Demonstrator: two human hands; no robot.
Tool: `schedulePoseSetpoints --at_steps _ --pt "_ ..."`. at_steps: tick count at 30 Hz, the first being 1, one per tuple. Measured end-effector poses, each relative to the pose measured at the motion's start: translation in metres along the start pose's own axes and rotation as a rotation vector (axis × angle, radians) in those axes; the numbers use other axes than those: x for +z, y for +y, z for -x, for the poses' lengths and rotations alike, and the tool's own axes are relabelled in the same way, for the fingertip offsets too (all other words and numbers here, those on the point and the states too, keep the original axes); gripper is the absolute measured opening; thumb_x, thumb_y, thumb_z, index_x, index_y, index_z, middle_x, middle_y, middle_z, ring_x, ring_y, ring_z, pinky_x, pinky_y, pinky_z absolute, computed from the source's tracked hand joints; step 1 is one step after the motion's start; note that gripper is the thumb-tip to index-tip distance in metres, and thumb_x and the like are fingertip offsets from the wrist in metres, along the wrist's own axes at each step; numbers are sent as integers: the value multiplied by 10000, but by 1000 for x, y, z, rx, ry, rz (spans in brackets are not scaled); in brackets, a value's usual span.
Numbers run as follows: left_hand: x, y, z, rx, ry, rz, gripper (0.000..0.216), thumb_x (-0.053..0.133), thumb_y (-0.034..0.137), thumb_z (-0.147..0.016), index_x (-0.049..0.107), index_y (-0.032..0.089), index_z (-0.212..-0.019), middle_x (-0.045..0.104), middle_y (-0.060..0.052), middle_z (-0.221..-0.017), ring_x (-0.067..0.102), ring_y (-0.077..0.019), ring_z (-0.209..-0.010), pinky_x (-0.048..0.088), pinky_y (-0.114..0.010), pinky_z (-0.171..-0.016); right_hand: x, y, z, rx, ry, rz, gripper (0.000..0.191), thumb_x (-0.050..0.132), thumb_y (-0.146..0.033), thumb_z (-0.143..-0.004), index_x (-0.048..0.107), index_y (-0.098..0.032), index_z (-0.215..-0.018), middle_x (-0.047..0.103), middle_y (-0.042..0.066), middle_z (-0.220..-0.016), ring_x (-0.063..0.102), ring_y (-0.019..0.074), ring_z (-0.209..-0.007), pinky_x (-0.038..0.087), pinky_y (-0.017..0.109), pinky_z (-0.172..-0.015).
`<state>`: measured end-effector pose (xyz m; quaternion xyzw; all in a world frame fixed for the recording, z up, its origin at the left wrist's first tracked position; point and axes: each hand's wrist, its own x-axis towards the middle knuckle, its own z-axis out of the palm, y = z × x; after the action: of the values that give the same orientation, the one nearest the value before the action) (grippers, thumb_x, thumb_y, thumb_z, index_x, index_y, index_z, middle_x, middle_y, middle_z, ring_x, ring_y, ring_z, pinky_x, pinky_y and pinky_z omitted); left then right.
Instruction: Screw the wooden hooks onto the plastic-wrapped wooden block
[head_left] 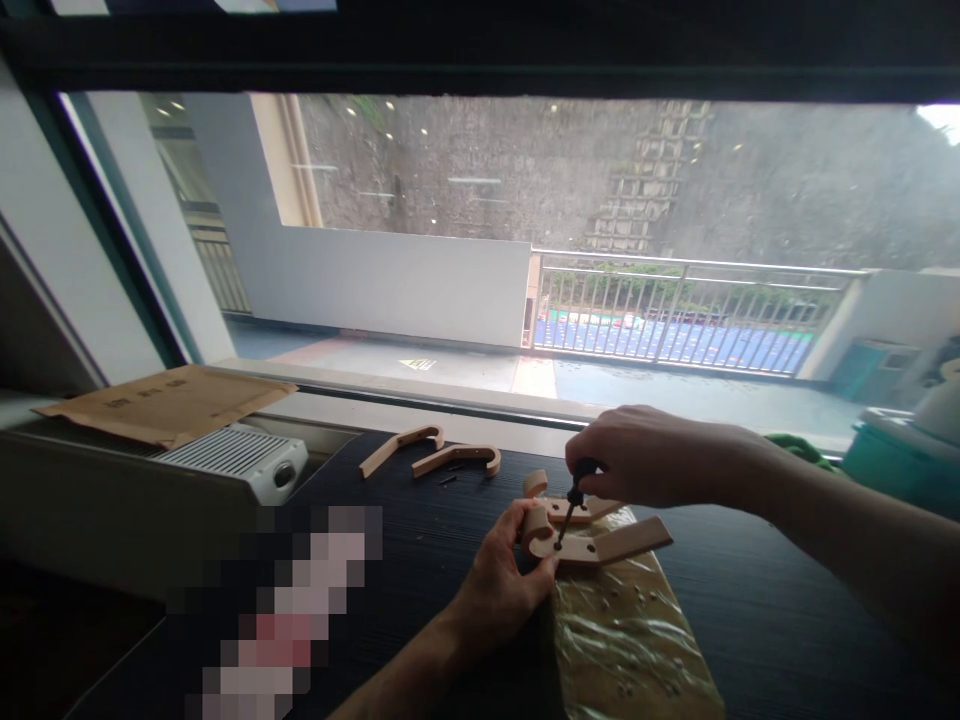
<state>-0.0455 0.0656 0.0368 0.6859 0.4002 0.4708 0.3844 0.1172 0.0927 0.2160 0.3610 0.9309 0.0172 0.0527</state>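
My right hand [611, 452] grips a dark-handled screwdriver [576, 492], its shaft slanting down to a hole in a curved wooden hook [626, 542]. With thumb and fingers, my left hand [510, 565] pinches the curled end of that hook against a board [626, 640] wrapped in clear plastic. The board has several small holes in its top. Just behind, a second wooden hook [581, 508] lies on the board, partly hidden by my hands and the screwdriver. Whether a screw sits under the tip cannot be made out.
On the dark table [420, 540] lie two more wooden hooks, one at the left [401, 448] and one nearer [457, 458], with small dark screws [448, 479] beside them. A brown envelope [172, 400] rests on a white radiator [240, 455]. A teal container [892, 460] stands at right.
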Motion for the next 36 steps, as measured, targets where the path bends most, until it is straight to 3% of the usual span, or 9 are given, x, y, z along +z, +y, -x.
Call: schedulePoseSetpoints --at_steps 4,9,14,20,26,28,32,36 --pt "1 1 0 3 11 -6 286 569 138 -724 499 196 -995 554 2 -872 513 -136 -795 416 -236 -778 1 0 0 33 -3 28 200 472 -307 -788 659 -237 -800 632 -2 -686 496 125 -586 308 267 -547" --pt "1 3 0 14 6 -2 257 560 132 -731 487 195 -969 541 11 -861 504 -127 -782 414 -224 -770 -6 0 2 36 1 27 231 507 -304 -761 646 -253 -938 643 12 -746 510 146 -619 312 268 -536" --pt "2 3 0 1 23 6 244 566 124 -718 491 186 -942 525 13 -851 491 -121 -764 411 -216 -748 -11 -2 -1 -40 7 -66 176 480 -265 -786 650 -216 -792 622 8 -708 486 120 -598 330 248 -540" --pt "1 2 1 12 5 9 242 561 121 -724 491 193 -944 519 22 -833 484 -118 -756 407 -217 -751 -1 2 -6 -1 7 -109 235 451 -312 -825 640 -179 -787 616 19 -694 481 107 -573 340 245 -541" --pt "1 2 0 10 -2 14 244 555 127 -738 479 192 -960 518 15 -846 482 -119 -757 413 -217 -739 -3 4 -2 31 10 -97 292 459 -425 -818 647 -228 -924 635 24 -743 511 135 -611 334 255 -531" --pt "1 2 1 13 -4 8 271 555 127 -741 474 195 -990 522 13 -859 485 -122 -770 412 -221 -751 -6 2 0 9 11 -107 265 480 -404 -804 637 -253 -956 637 11 -754 507 131 -609 329 247 -523" --pt "1 2 0 23 -3 1 246 552 123 -744 474 192 -966 510 19 -847 476 -115 -754 411 -220 -749 -8 -2 2 -78 -5 -140 193 452 -240 -805 641 -211 -828 620 -1 -714 462 97 -565 321 226 -516" --pt "2 1 0 24 -10 -6 267 550 117 -746 471 194 -989 506 20 -849 476 -115 -763 408 -224 -762 -2 -1 -1 -55 16 -136 220 439 -271 -828 642 -188 -814 616 14 -699 462 98 -563 321 226 -513"
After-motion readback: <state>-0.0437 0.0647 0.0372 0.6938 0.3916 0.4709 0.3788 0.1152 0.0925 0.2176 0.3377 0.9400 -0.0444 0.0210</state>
